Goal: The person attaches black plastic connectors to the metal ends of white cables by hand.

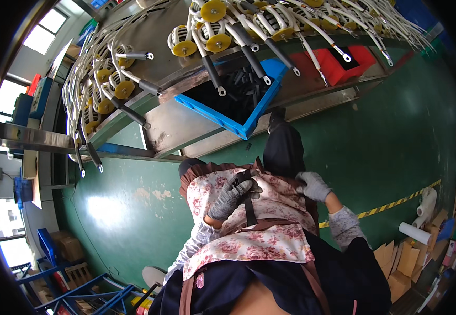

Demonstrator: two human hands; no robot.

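Observation:
My left hand, in a grey glove, is closed round a flat black strip over my lap. The strip runs down the front of my flowered apron, and its upper end shows above the fingers. At the right edge of the apron is my right hand, also gloved in grey. Its fingers curl inward against the cloth; whether anything lies in them is hidden. Beyond my knees, a blue bin holds many short black pieces.
White cables with yellow discs and black-sleeved ends hang over the edge of a metal bench. A red bin sits under it. Blue metal frames stand at the lower left; cardboard and white rolls lie at the right.

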